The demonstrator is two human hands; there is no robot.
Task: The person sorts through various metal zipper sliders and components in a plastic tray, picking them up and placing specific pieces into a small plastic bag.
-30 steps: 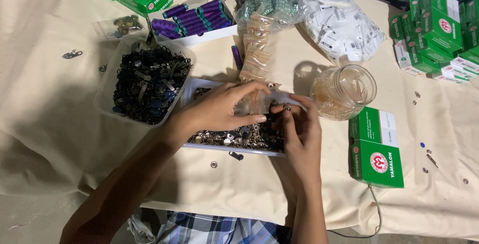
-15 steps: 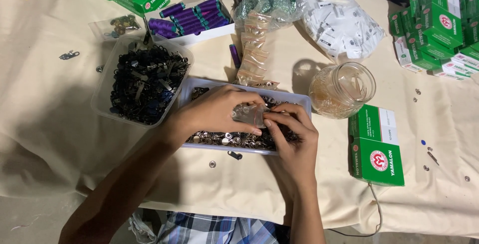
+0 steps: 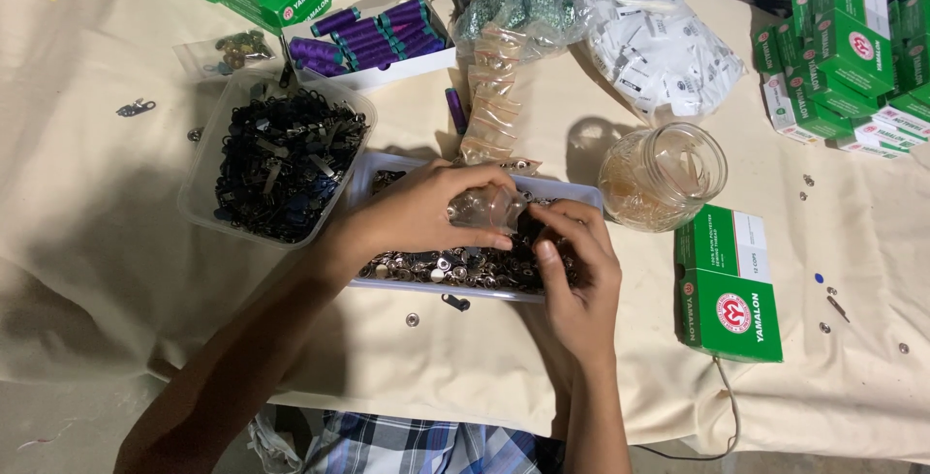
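Hands meet over a shallow white tray (image 3: 572,189) of small metal snap fasteners at the centre of a cream cloth-covered table (image 3: 87,242). The left hand (image 3: 417,217) curls its fingers and thumb closed around a small clear plastic bag (image 3: 484,208), holding it just above the tray. The right hand (image 3: 576,275) comes in from 5 o'clock, its fingertips pinched at the bag's edge and among the fasteners; whether it grips a single fastener I cannot tell. At 9 o'clock from the tray, touching its corner, stands a clear tub of black metal clips (image 3: 281,164). At 12 o'clock lies a strip of small clear bags (image 3: 494,96), and beyond it a box of purple thread spools (image 3: 373,33). At 2 o'clock sits a glass jar (image 3: 664,174) on its side, mouth toward the tray, and a bag of white tags (image 3: 659,38) lies farther up. At 3 o'clock rest 2 green cartons (image 3: 731,285), with more green cartons stacked (image 3: 852,58) toward the far right edge. A few loose fasteners lie on the cloth near 6 o'clock (image 3: 413,319).
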